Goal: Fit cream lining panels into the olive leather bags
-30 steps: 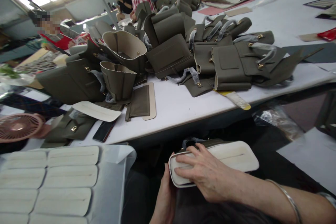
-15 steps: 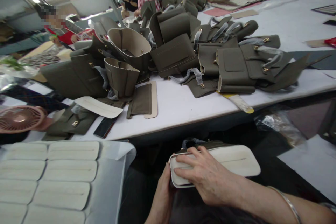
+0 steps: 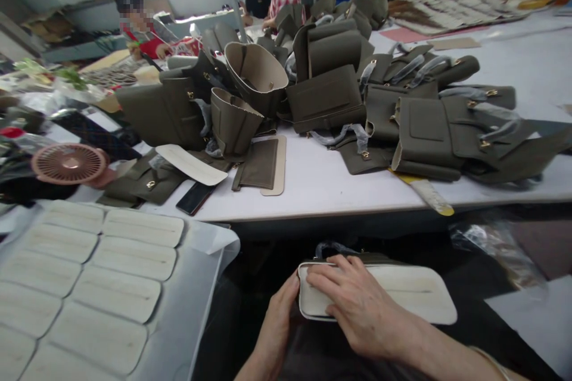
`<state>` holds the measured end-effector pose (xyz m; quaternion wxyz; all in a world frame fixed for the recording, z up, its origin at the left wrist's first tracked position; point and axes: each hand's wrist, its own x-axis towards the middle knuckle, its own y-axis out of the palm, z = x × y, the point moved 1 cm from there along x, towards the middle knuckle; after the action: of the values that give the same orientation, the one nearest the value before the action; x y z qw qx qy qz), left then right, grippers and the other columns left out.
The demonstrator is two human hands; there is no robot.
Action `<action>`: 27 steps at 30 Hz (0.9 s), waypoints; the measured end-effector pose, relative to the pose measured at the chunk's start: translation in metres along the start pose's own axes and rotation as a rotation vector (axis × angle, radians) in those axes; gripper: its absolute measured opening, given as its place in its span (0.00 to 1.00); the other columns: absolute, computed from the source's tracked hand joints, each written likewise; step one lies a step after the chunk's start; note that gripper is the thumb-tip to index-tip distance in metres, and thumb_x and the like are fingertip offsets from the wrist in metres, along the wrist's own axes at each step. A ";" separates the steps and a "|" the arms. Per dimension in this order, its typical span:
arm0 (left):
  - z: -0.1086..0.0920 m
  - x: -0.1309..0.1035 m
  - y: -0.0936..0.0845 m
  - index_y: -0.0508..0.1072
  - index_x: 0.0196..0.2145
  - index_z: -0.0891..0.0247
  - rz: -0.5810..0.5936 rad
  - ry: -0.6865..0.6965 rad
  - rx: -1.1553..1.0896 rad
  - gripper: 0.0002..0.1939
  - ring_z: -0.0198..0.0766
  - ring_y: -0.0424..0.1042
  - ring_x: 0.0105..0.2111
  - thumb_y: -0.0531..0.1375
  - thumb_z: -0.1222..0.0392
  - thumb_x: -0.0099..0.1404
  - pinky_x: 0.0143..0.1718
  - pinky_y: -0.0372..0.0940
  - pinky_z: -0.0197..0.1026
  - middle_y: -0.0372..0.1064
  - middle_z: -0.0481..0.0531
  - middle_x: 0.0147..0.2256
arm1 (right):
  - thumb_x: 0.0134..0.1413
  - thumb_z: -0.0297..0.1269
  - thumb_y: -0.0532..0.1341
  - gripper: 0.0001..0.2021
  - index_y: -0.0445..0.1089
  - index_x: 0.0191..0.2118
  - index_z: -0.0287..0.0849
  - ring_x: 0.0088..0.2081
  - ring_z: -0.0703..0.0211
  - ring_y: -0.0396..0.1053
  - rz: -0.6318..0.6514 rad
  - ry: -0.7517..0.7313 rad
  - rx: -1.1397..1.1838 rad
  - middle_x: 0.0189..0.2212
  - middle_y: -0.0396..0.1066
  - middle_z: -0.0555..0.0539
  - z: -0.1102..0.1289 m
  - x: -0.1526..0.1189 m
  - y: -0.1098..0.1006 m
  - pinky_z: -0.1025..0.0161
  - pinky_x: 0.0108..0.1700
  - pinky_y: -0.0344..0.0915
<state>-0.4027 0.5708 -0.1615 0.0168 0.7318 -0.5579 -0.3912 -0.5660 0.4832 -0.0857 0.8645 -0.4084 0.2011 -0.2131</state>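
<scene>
A dark grey-brown handbag (image 3: 379, 258) is held in front of me with its underside up. A rounded white bottom panel (image 3: 424, 294) lies over that underside. My left hand (image 3: 279, 315) is closed around the bag's left end, its fingertips at the panel's corner; the rest of its grip is hidden. My right hand (image 3: 353, 294) bends over the panel's left part, fingers pressing on top and thumb by the near edge. A plastic-wrapped handle (image 3: 333, 248) shows behind the right hand. Much of the bag's body is hidden below the panel.
Several matching white panels (image 3: 120, 283) lie in rows on a translucent sheet (image 3: 183, 300) at left. Grey-brown bags (image 3: 326, 98) crowd the white table (image 3: 313, 184) ahead. A phone (image 3: 195, 198) and pink fan (image 3: 69, 164) stand near its edge. Several people work at the back left.
My view has turned left, so the table and bags appear farther right. My right hand keeps its place on the panel, its thumb now visible at the near edge. The left grip stays.
</scene>
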 end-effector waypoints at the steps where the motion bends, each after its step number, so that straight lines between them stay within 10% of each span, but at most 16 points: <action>1: -0.003 0.000 0.000 0.69 0.61 0.62 0.010 0.016 0.066 0.26 0.52 0.63 0.61 0.59 0.48 0.70 0.64 0.56 0.53 0.65 0.58 0.60 | 0.51 0.27 0.56 0.29 0.59 0.60 0.53 0.54 0.44 0.58 0.001 0.002 -0.002 0.60 0.65 0.53 0.001 0.000 0.000 0.42 0.55 0.55; 10: -0.024 0.002 -0.004 0.70 0.60 0.61 0.109 0.054 0.270 0.25 0.47 0.62 0.62 0.59 0.48 0.70 0.66 0.56 0.49 0.64 0.55 0.61 | 0.52 0.27 0.55 0.32 0.57 0.63 0.55 0.54 0.44 0.57 0.026 0.009 -0.025 0.61 0.64 0.54 0.005 0.003 -0.001 0.43 0.55 0.56; 19: 0.001 0.012 -0.010 0.69 0.61 0.63 -0.078 0.230 0.489 0.32 0.45 0.63 0.62 0.55 0.38 0.69 0.66 0.55 0.47 0.64 0.57 0.61 | 0.53 0.27 0.55 0.35 0.52 0.67 0.55 0.55 0.43 0.56 0.044 0.029 -0.023 0.63 0.62 0.52 0.004 0.008 0.003 0.41 0.56 0.54; 27: 0.006 0.013 -0.016 0.69 0.61 0.57 0.046 0.201 0.305 0.25 0.43 0.60 0.63 0.58 0.46 0.70 0.67 0.54 0.45 0.62 0.53 0.63 | 0.47 0.26 0.57 0.39 0.52 0.66 0.55 0.56 0.47 0.58 -0.011 0.027 0.014 0.63 0.61 0.53 0.007 0.002 -0.003 0.44 0.55 0.56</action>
<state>-0.3928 0.5682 -0.1800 -0.0298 0.7483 -0.6228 -0.2265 -0.5610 0.4847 -0.0800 0.8632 -0.4006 0.2092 -0.2249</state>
